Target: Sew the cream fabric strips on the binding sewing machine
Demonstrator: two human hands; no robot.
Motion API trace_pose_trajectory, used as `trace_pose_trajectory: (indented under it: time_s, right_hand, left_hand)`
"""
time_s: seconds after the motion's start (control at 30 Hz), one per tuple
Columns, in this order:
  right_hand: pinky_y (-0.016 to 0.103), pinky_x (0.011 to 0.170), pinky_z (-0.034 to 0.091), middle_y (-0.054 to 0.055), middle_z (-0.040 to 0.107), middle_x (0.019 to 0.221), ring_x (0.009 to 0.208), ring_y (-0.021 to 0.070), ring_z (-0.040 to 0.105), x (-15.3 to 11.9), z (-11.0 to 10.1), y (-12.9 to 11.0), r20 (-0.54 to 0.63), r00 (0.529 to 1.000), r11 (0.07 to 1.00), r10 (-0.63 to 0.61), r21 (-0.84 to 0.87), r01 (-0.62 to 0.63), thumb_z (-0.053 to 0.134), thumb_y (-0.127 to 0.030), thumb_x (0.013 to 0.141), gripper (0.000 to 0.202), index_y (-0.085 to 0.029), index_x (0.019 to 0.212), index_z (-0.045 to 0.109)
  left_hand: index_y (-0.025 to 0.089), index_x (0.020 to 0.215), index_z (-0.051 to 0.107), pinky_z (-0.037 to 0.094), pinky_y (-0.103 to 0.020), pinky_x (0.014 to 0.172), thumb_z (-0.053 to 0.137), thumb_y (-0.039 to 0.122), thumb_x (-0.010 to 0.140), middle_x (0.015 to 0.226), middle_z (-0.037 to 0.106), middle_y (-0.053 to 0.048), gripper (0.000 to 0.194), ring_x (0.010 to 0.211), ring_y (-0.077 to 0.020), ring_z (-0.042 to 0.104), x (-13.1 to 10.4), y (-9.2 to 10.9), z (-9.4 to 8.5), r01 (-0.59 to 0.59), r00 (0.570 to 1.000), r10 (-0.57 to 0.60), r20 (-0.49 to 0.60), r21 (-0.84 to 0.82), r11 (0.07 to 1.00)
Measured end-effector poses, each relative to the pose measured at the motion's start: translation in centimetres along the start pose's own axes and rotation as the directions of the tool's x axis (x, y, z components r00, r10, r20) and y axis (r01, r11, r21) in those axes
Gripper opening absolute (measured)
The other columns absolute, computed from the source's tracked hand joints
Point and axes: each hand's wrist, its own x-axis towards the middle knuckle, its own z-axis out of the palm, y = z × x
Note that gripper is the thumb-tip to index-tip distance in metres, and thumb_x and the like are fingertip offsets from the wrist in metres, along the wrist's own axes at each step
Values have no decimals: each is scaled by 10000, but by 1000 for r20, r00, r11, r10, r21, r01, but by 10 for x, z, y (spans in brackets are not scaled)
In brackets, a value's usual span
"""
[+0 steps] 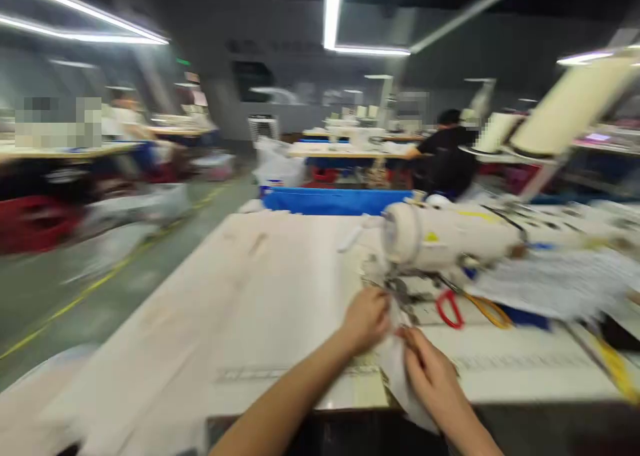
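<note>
A strip of white cloth point(399, 366) runs from the needle end of a sewing machine point(450, 233) down over the table's front edge. My left hand point(367, 317) has its fingers closed at the cloth's left side, close below the machine's presser area. Pinched on the same cloth, a little nearer to me, is my right hand point(429, 369). The picture is smeared by motion, so the cloth's edges and the needle are not clear. Scissors with one red and one orange handle point(450, 309) lie right of my hands.
Pale fabric point(150, 349) spreads over the left of the white table point(295, 296). Crumpled light cloth point(560, 283) lies at the right, beside a yellow tape point(617, 369). A blue panel point(335, 201) stands behind the table. A person in black point(447, 153) sits farther back.
</note>
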Motion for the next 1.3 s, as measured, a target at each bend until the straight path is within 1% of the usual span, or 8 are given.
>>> trace_pose_trajectory:
  time_s: [0.1,0.27,0.5,0.6,0.7,0.9,1.07,1.3]
  right_hand:
    - [336,733,552,48,696,893,826,207,684,-18,-6,7,-104,984,988,142,-50,-148,460,-100,919,182,-183,980,610]
    - [313,731,525,64,703,900,831,217,678,-7,8,-2,-225,954,980,197,35,-194,396,-73,791,256,-213,939,549]
    - [237,593,498,-6,670,784,648,155,626,6,12,-21,-286,930,959,232,226,-170,402,-64,737,284,-234,898,562]
    - [229,584,488,-27,627,718,586,138,581,10,8,-24,-273,925,927,263,336,-165,403,-72,725,274,-234,865,574]
    - [241,635,503,-18,625,734,633,143,599,8,6,-23,-249,937,914,246,381,-139,405,-72,721,262,-229,856,565]
    - [331,720,555,88,684,950,823,221,668,-8,0,-11,-148,983,984,109,155,-86,375,-107,838,336,-176,1124,537]
    - [366,675,553,170,720,1095,856,267,719,-14,-12,11,-145,957,960,251,-89,-265,346,-181,1010,374,-98,1367,421]
    - [341,558,507,111,749,1031,800,273,738,-3,-14,25,65,909,843,411,-407,-352,436,-151,994,390,-122,1380,485]
  left_hand:
    - [134,1185,630,523,-478,988,526,145,948,1214,616,-148,259,1128,-262,587,25,1,23,-152,986,157,60,-73,986]
    - [154,1195,640,544,-423,962,451,55,880,1168,639,-138,380,1079,-252,600,39,-18,9,-269,950,271,155,-31,963]
    - [175,1081,632,550,-375,810,492,122,874,1005,658,-106,256,898,-247,599,52,-8,2,-325,916,277,291,130,937]
    - [193,902,621,528,-342,725,498,124,874,909,639,-91,144,842,-247,572,56,-6,7,-320,918,256,304,185,929]
    - [205,836,614,514,-312,695,479,120,899,899,637,-88,172,849,-242,568,58,-8,12,-289,935,224,275,222,931]
    - [220,954,656,531,-287,733,411,253,1006,1013,689,-69,253,951,-211,629,57,-21,17,-193,976,172,133,170,966]
    - [212,866,679,534,-295,781,517,315,955,914,713,-38,211,882,-189,659,61,-33,14,-126,989,138,44,-209,970]
    - [227,859,749,521,-292,758,592,380,892,926,740,-36,222,850,-191,670,66,-32,9,38,993,6,122,-356,934]
